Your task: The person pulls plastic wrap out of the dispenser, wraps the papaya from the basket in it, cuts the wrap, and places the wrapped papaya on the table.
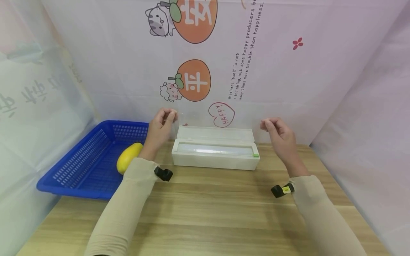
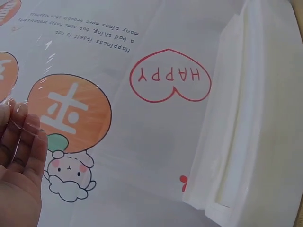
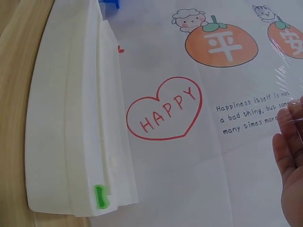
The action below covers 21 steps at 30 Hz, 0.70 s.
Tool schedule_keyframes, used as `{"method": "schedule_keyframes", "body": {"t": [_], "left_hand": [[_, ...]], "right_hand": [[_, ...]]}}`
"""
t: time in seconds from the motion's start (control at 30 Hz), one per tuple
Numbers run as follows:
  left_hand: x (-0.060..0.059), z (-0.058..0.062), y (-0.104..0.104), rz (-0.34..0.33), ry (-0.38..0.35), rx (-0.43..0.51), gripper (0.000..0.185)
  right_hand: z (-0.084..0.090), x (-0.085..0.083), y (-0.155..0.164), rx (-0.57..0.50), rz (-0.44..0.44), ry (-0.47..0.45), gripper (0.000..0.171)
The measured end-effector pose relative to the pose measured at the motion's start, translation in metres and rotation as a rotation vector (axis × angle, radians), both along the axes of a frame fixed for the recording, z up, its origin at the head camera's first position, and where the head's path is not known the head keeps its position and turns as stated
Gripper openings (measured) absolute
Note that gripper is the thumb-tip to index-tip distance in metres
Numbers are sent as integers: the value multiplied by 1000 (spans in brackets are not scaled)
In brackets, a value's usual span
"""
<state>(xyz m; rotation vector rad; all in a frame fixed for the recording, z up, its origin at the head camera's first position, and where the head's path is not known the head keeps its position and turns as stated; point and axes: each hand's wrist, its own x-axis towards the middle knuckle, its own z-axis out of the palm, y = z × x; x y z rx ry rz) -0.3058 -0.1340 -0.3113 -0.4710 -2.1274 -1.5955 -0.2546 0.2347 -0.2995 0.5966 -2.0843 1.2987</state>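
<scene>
Clear cling film point(image 3: 280, 71) shows as thin shiny creases at the fingers of both hands and is almost invisible against the backdrop. My left hand point(image 1: 159, 128) pinches one edge of it between thumb and fingers, raised left of a white cling film box point(image 1: 214, 161). On the other side, my right hand point(image 1: 282, 137) pinches the film at about the same height, beyond the box's right end. The box's lid point(image 1: 214, 133) stands tipped back. A roll shows through its long opening, and a green slider point(image 1: 255, 155) sits at the right end.
Left of the box, a blue plastic basket point(image 1: 80, 193) holds a yellow mango point(image 1: 128, 157), partly behind my left forearm. The wooden table point(image 1: 205, 213) runs up to a printed white cloth point(image 1: 272, 71) at the back. Similar cloth hangs at both sides.
</scene>
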Motion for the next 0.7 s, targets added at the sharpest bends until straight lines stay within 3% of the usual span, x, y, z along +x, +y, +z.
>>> {"method": "schedule_keyframes", "body": {"t": [0.33,0.7], "left_hand": [[5,17,1,-5,65,29,31],[5,34,0,-1,114,0,29]], "right_hand": [[-3,-20,13,-7,-17,47,24],[11,-20,14,-29,-22,79,25]]}}
